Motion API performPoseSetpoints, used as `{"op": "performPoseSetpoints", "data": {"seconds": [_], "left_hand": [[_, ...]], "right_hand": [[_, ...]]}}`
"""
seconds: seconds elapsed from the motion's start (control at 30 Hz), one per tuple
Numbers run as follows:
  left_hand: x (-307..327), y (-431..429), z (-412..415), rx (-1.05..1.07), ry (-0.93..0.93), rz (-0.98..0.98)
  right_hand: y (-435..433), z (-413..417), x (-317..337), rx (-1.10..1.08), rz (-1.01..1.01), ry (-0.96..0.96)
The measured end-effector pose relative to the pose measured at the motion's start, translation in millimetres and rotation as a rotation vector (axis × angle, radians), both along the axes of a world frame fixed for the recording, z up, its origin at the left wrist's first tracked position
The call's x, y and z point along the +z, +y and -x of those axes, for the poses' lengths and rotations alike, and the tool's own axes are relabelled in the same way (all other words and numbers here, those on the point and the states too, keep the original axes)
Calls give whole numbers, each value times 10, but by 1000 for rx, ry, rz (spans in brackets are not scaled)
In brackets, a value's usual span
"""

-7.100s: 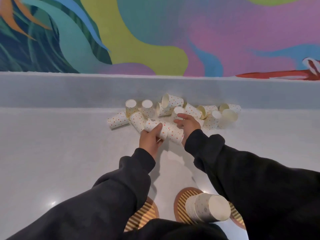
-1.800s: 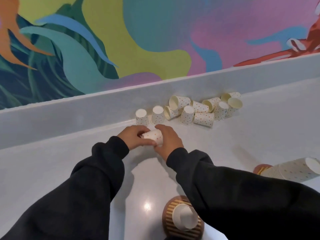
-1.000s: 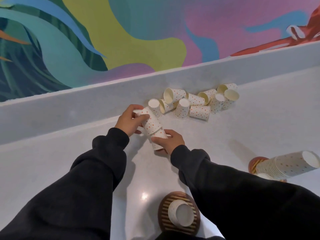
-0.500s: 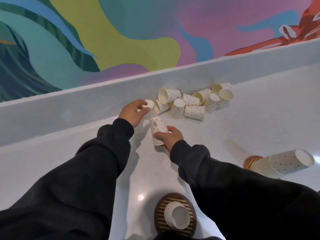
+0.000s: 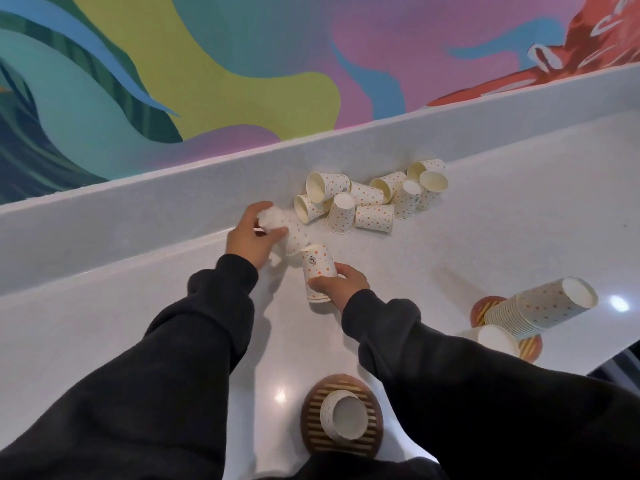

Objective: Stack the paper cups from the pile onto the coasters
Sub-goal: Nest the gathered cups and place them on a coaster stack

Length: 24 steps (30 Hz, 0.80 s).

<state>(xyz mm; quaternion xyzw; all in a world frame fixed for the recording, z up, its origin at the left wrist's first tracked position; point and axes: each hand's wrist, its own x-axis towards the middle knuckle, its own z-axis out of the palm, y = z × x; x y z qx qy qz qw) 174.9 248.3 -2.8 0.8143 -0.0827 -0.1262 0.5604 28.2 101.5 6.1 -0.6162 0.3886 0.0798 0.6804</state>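
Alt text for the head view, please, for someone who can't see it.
The left hand grips a blurred cup and the right hand holds an upside-down cup, at a white counter. A pile of dotted cups lies by the back ledge; nearer coasters carry stacked cups.

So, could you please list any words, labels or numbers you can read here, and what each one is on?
No text is legible.
Small round printed mark on the white dotted paper cup held by the right hand: too small and blurred to read.
White strokes on the colourful painted wall mural: not readable as letters.
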Motion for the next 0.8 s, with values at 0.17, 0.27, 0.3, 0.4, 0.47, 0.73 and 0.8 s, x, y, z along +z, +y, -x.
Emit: {"op": "performPoseSetpoints", "data": {"seconds": [0.17,0.27,0.3,0.4,0.47,0.73,0.8], "left_hand": [[564,360,493,76,120,341],[653,472,878,-20,140,352],[671,487,1004,-35,142,358],[709,523,1303,-75,102,325],[708,530,1486,-119,70,272],[681,389,2015,-147,10,166],[659,389,2126,-203,26,166]], "right_hand": [[48,248,190,89,43,-110],[72,402,273,137,22,-190],[65,467,288,151,7,-199],[26,691,342,183,21,-205],[11,832,381,235,73,-218],[-50,1213,595,383,260,-333],[-104,1313,589,437,276,-344]]}}
